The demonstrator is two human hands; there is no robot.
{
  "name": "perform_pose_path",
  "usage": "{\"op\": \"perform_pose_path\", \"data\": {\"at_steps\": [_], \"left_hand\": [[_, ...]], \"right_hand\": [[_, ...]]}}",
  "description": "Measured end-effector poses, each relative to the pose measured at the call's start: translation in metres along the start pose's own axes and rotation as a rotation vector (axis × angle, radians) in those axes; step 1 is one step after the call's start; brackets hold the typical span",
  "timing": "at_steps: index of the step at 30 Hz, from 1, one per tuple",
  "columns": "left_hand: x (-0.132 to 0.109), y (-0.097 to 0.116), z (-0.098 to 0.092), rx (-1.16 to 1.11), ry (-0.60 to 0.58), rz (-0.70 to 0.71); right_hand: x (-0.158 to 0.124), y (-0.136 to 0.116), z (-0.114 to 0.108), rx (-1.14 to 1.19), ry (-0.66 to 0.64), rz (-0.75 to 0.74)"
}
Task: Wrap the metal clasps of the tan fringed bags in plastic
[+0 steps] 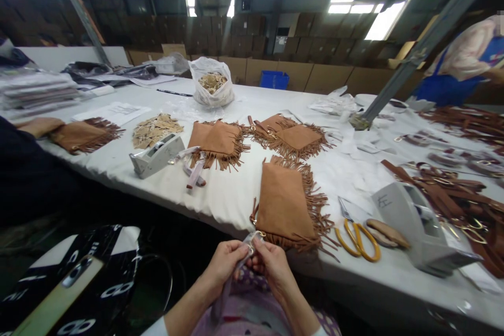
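Note:
At the table's front edge, my left hand (223, 261) pinches a strap (225, 294) with a pale, see-through wrap, which hangs down toward my lap. Close beside it, my right hand (274, 263) is closed on the strap's upper end, where a small metal clasp (251, 248) shows between the fingers. Just beyond my fingertips lies a tan fringed bag (283, 197), flat on the white table; whether the clasp is joined to the bag's ring I cannot tell. Yellow-handled scissors (357, 241) lie to the right of this bag.
More fringed bags (216, 137) lie farther back. Tape dispensers (157, 156) stand left and right, with brown straps (444, 194) at far right. A plastic sack (212, 84) and a pile of tan pieces (155, 130) sit behind. Another person's hand (41, 126) touches a bag at left.

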State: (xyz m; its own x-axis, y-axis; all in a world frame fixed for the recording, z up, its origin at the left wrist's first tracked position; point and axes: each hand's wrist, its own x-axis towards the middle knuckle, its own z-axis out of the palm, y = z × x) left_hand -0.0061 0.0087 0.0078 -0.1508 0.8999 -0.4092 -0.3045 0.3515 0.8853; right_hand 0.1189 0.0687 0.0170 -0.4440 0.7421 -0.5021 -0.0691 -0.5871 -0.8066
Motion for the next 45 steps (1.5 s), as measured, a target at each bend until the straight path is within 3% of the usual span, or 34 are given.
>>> {"op": "perform_pose_path", "data": {"at_steps": [9,12,15,18,21,24,28,33,36,41,45], "left_hand": [[0.001,0.000,0.011,-0.042,0.202,-0.011],[-0.002,0.000,0.017,0.015,0.259,0.082],[-0.010,0.001,0.019,0.265,0.304,0.312],[-0.018,0.004,0.017,0.602,0.241,0.488],[-0.024,0.007,0.015,0.836,0.165,0.552],[-0.029,0.009,0.015,0.920,0.130,0.562],[-0.033,0.010,0.016,0.648,0.076,0.478],[-0.022,0.013,0.019,0.227,0.039,0.156],[-0.013,0.014,0.021,0.095,0.030,0.037],[-0.007,0.015,0.020,-0.148,-0.100,-0.124],[-0.012,0.008,0.021,-0.120,-0.026,-0.130]], "right_hand": [[-0.008,-0.010,-0.001,-0.080,-0.001,-0.033],[-0.007,-0.008,0.001,-0.094,0.045,-0.041],[-0.006,-0.006,0.002,-0.061,0.100,-0.016],[-0.006,-0.007,0.003,0.029,0.092,0.031],[-0.006,-0.008,0.006,0.064,0.066,0.056],[-0.005,-0.009,0.007,0.015,0.052,0.024],[-0.004,-0.012,0.000,-0.055,0.033,-0.034],[-0.002,-0.021,-0.006,-0.205,0.012,-0.119],[0.000,-0.024,-0.008,-0.243,0.017,-0.140],[0.002,-0.017,-0.007,-0.236,0.012,-0.138],[-0.004,-0.016,-0.014,-0.351,0.026,-0.157]]}}
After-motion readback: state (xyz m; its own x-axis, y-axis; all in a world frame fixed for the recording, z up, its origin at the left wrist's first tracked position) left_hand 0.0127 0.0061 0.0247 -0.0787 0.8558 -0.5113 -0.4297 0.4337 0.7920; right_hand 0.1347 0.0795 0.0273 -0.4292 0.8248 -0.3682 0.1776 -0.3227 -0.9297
